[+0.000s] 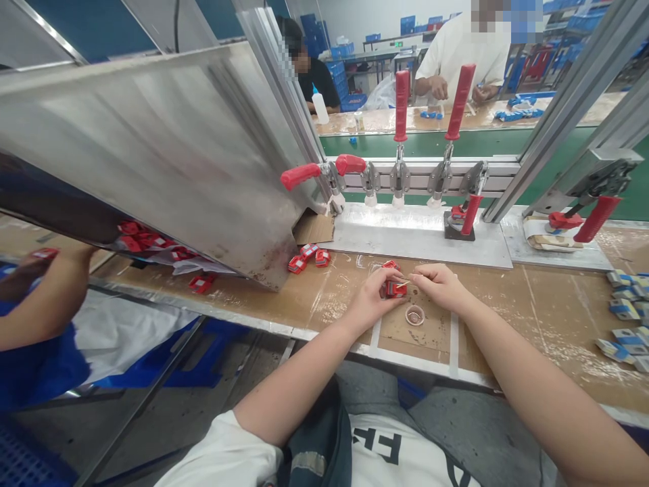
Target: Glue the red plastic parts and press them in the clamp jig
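My left hand is closed round a small red plastic piece that looks like part of a toy vehicle. Pinched in my right hand is a thin pale stick, its end reaching onto the red piece. Just below both hands stands a small round cup, with what looks like a little clear liquid inside. Another red piece shows behind my left fingers, partly hidden. Several similar red pieces lie on the table to the left.
Toggle clamps with red handles line a metal rail behind my hands. A large slanted metal panel rises at left. White-and-blue pieces lie at far right. A co-worker's arm is at left; others sit across the bench.
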